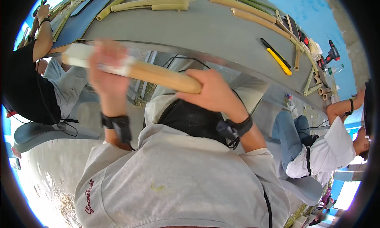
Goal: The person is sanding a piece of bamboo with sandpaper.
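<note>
Over the grey workbench [206,30], I hold a pale tan bamboo pole [158,75] level with both hands. My left hand [107,69], blurred, has its fingers curled shut around the pole's whitish end; my right hand [211,91] clamps the other end, fingers wrapped tight. A yellow-and-black utility knife [278,59] lies well apart on the bench, near cut bamboo lengths [253,17].
</note>
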A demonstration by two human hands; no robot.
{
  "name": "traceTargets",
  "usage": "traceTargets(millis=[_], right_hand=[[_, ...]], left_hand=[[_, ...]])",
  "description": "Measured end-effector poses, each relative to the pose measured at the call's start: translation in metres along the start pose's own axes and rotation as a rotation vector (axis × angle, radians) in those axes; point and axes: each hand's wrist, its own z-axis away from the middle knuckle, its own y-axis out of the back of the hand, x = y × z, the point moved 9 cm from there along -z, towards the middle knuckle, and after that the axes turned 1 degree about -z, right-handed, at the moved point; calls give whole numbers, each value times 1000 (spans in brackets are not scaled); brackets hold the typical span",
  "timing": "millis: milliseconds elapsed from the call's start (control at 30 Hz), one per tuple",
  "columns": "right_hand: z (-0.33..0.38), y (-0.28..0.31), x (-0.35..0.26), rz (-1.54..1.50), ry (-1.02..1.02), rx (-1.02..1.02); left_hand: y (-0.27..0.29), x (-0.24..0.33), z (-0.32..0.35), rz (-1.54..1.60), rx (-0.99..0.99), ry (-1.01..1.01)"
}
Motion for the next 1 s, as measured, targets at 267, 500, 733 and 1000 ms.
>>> traceTargets(millis=[267, 500, 733, 1000], right_hand=[[-13, -18, -7, -51, 32, -35], [8, -4, 1, 47, -40, -84], [-7, -23, -4, -92, 79, 12], [3, -12, 9, -7, -21, -39]], left_hand=[[-24, -52, 21, 41, -50, 249], [6, 14, 1, 211, -4, -23], [-27, -42, 19, -107, -125, 212], [5, -32, 13, 43, 22, 124]])
